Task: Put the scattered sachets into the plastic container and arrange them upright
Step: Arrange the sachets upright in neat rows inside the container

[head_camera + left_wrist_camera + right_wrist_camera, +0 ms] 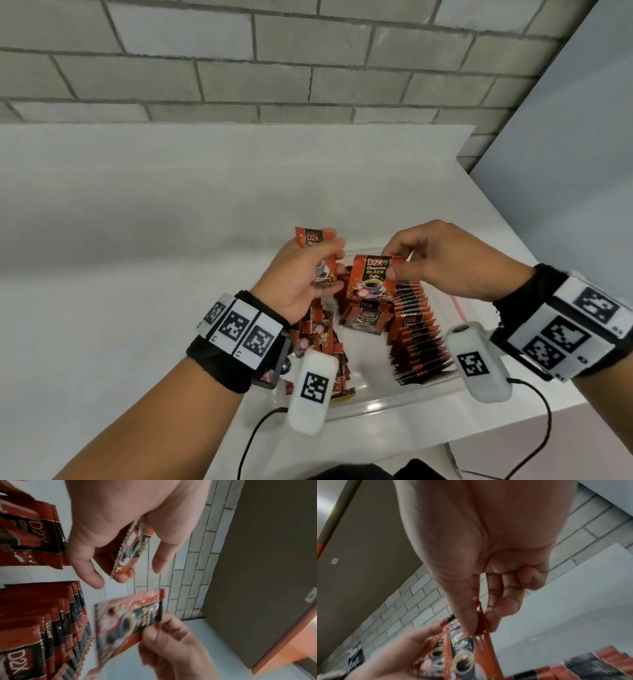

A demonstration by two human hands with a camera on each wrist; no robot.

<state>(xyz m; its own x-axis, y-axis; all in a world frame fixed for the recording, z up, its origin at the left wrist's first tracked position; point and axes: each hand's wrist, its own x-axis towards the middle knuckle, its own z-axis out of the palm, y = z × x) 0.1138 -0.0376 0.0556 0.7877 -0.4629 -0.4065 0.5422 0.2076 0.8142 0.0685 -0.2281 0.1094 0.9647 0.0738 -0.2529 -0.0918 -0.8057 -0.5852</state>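
We've got 1 sachet in each hand, both lifted over the plastic container [394,407]. Our left hand [301,274] grips the left sachet [317,240] w/ thumb across its face and fingers curled behind; its top edge pokes above the knuckles. Our right hand [445,263] pinches the right sachet [368,277] by its top right corner betw. thumb and forefinger, so it hangs face toward us, roughly upright, over the middle of the container. The 2 sachets sit just beside each other; we can't tell if they touch.

Inside the container: a long standing row [416,329] of sachets along the right side, packed edge-on, leaning a bit. A loose sachet [366,320] lies tilted in the middle, under the hanging 1, and a looser pile [317,329] sits on the left side, partly hidden by our left wrist. The container rests on the white table [137,240].

Step in hand, as we read it: getting the right sachet into the row. To do it well we'd keep the pinch high on the corner so the bottom edge leads, bring it flat against the end of the row, same facing as its neighbours, and lower it straight down. The foil looks slick and floppy, so a 1-corner hold may let it swing; a finger of the left hand could steady the row. Risk: nudging the leaning row so it fans over.
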